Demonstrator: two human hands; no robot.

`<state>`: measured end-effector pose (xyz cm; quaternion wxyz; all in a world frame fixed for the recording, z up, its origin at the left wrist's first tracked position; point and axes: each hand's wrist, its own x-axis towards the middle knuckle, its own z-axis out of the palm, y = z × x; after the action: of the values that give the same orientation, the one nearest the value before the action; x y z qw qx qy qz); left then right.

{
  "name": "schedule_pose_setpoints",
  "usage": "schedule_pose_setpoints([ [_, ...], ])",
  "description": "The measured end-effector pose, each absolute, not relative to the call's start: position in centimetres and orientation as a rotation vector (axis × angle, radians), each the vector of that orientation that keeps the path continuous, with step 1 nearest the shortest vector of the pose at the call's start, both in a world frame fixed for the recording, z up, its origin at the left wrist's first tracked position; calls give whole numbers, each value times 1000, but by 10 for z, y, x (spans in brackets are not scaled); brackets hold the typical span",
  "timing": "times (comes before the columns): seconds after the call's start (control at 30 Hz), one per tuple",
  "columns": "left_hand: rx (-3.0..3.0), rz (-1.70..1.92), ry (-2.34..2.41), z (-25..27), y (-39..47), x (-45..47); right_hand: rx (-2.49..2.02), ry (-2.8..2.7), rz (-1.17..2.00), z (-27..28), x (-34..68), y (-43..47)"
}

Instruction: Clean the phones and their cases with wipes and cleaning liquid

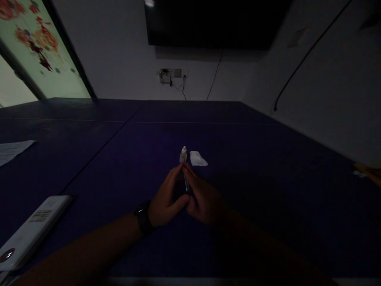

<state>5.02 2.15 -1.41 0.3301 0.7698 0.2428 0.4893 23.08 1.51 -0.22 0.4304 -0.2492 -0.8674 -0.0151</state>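
Observation:
A slim dark object with a shiny edge (187, 186) is held between my two hands, low over the purple-blue table. My left hand (167, 198), with a black watch on its wrist, closes on it from the left, fingertips at its far end and thumb at its near end. From the right, my right hand (205, 198) closes on it the same way. The dim light hides what kind of object it is. Just beyond my fingertips stands a small clear dropper bottle (183, 155) with a white top. A crumpled white tissue (198, 159) lies to its right.
A long white box (35, 230) lies at the near left of the table (119, 159). Farther left is a printed sheet (14, 151). On the far wall are a dark screen (214, 24) and sockets with cables (175, 74). Something orange-brown (370, 174) is at the right edge.

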Motion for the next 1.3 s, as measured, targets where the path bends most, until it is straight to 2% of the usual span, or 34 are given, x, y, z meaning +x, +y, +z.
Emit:
schedule_pose_setpoints([
  [0.23,1924,1270,694,-15,19,51,-697,-1961,122,-9,227,11],
  [0.83,1725,1328,585,-13,19,53,-700,-1810,-100,-11,219,6],
  [1.1,1657,1300,537,-9,20,53,-753,-1832,-105,-7,221,8],
  [1.3,1753,1257,562,-16,26,49,-797,-1870,4,-3,225,9],
])
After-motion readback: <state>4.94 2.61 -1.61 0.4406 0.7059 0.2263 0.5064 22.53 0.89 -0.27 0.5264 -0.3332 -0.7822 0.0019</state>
